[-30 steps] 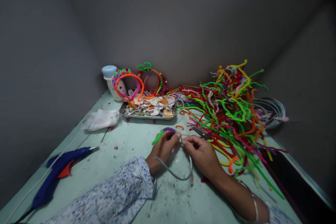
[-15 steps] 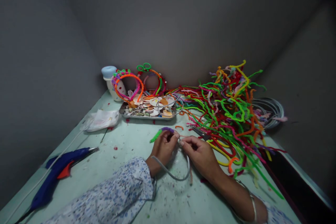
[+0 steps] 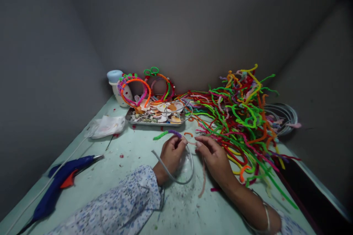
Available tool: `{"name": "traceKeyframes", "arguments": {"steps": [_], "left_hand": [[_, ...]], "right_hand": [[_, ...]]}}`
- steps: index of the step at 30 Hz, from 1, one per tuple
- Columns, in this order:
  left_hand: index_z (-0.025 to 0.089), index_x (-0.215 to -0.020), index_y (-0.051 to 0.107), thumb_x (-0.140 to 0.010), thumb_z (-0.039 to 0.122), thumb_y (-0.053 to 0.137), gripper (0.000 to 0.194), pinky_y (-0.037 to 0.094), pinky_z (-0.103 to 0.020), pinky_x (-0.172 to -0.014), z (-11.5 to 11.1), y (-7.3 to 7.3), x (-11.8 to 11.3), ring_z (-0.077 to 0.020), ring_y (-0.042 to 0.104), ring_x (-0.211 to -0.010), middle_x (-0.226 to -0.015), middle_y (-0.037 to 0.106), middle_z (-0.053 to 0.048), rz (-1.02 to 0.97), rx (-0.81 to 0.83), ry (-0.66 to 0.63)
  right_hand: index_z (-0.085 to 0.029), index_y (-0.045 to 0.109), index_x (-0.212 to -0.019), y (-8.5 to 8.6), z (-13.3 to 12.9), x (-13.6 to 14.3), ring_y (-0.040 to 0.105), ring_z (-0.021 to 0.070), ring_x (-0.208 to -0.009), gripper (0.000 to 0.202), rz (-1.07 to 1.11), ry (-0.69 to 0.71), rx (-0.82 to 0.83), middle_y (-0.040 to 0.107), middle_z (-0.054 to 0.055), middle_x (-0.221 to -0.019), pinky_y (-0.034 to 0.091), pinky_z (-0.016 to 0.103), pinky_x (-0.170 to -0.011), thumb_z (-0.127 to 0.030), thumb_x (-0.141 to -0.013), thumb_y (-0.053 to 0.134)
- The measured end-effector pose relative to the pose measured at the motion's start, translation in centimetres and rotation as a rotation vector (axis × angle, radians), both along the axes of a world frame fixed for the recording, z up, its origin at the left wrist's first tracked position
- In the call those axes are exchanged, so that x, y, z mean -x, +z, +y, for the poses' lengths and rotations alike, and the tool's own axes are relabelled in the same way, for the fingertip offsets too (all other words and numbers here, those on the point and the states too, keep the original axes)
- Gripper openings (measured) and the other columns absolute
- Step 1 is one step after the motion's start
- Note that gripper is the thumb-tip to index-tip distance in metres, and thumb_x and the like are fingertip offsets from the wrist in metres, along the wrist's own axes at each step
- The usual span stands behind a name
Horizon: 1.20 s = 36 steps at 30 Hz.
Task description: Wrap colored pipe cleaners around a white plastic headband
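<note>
My left hand (image 3: 170,158) is closed in a pinch on a thin grey headband hoop (image 3: 182,183). The hoop's bare grey part curves down below the fingers and up past the wrist. Green and purple fuzzy wrapping (image 3: 167,133) covers its other end, beyond the knuckles. A pale pink pipe cleaner (image 3: 203,180) runs from the pinched spot across to my right hand (image 3: 216,159). There my thumb and fingers are closed on it, and its loose end hangs down toward the tabletop. Fingers hide the exact spot where the pipe cleaner meets the hoop.
A large heap of colourful pipe cleaners (image 3: 245,114) lies at right, beside a wire coil (image 3: 288,117). Behind my hands stands a metal tray (image 3: 154,123) of shells, with wrapped headbands (image 3: 135,79) and a bottle (image 3: 115,77). At left are a blue glue gun (image 3: 52,187) and plastic packet (image 3: 107,126).
My right hand has moved slightly right, away from my left, drawing out the pink pipe cleaner between them. The grey hoop has turned and shifted a little left.
</note>
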State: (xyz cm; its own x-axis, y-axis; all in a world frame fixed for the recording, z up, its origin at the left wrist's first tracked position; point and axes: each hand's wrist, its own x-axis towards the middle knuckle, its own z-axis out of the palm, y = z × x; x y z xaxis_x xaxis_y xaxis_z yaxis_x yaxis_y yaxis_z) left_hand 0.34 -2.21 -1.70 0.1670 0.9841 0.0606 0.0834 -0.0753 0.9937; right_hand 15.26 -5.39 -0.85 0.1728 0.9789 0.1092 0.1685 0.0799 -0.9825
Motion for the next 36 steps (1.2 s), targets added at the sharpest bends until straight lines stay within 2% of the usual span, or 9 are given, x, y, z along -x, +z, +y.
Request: {"name": "traceKeyframes", "arguments": {"steps": [4,9,15,19,29,32,36], "left_hand": [[0.016,-0.078,0.057,-0.082,0.036,0.055,0.021,0.035,-0.021,-0.059,0.1,-0.2,0.0,-0.0101,0.044,-0.064,-0.071,0.053,0.001,-0.041,0.015,-0.007],[0.015,-0.079,0.059,-0.081,0.035,0.057,0.02,0.036,-0.022,-0.061,0.0,0.2,0.0,-0.0102,0.045,-0.063,-0.069,0.054,0.001,-0.091,0.057,-0.026],[0.013,-0.078,0.062,-0.078,0.035,0.061,0.023,0.036,-0.023,-0.061,-0.3,0.9,-0.1,-0.0105,0.045,-0.062,-0.067,0.054,0.001,-0.167,0.115,-0.066],[0.012,-0.077,0.063,-0.076,0.036,0.064,0.023,0.036,-0.023,-0.061,-0.5,1.2,-0.1,-0.011,0.046,-0.062,-0.067,0.056,0.0,-0.206,0.12,-0.096],[0.014,-0.071,0.059,-0.081,0.029,0.059,0.018,0.038,-0.024,-0.064,-0.5,1.4,-0.2,-0.0117,0.05,-0.065,-0.066,0.057,-0.001,-0.216,0.085,-0.205],[0.015,-0.08,0.061,-0.08,0.029,0.061,0.013,0.039,-0.023,-0.065,-0.6,1.3,-0.1,-0.0115,0.05,-0.067,-0.072,0.057,0.0,-0.213,0.091,-0.174],[0.019,-0.097,0.059,-0.082,0.031,0.059,0.019,0.039,-0.024,-0.067,-0.6,1.2,0.2,-0.012,0.051,-0.071,-0.077,0.057,0.0,-0.235,0.072,-0.102]], "right_hand": [[-0.016,0.066,-0.093,-0.1,-0.1,-0.1,0.056,0.0129,-0.057,0.03,0.264,0.159,0.131,0.062,0.002,-0.068,0.043,0.023,-0.052,-0.043,-0.084,0.055],[-0.016,0.068,-0.086,-0.3,0.3,-0.6,0.054,0.0113,-0.052,0.022,0.558,0.226,0.209,0.061,0.001,-0.064,0.041,0.021,-0.047,-0.034,-0.08,0.056],[-0.018,0.068,-0.083,-0.2,0.7,-0.9,0.054,0.0097,-0.055,0.014,0.724,0.275,0.347,0.061,0.001,-0.07,0.04,0.017,-0.045,-0.026,-0.073,0.063],[-0.018,0.068,-0.08,-0.3,0.8,-0.9,0.054,0.0081,-0.054,0.012,0.775,0.356,0.371,0.061,0.0,-0.07,0.04,0.016,-0.044,-0.025,-0.07,0.069],[-0.017,0.063,-0.08,-0.4,0.6,-1.0,0.051,0.0061,-0.054,0.012,0.74,0.42,0.401,0.063,-0.001,-0.071,0.038,0.015,-0.048,-0.02,-0.073,0.072],[-0.017,0.062,-0.08,-0.5,0.6,-1.0,0.049,0.0065,-0.053,0.014,0.76,0.425,0.426,0.059,-0.003,-0.067,0.037,0.016,-0.048,-0.021,-0.071,0.072],[-0.019,0.061,-0.081,-0.3,0.6,-1.1,0.048,0.0067,-0.052,0.017,0.79,0.415,0.467,0.056,-0.004,-0.066,0.038,0.017,-0.05,-0.02,-0.069,0.074]]}}
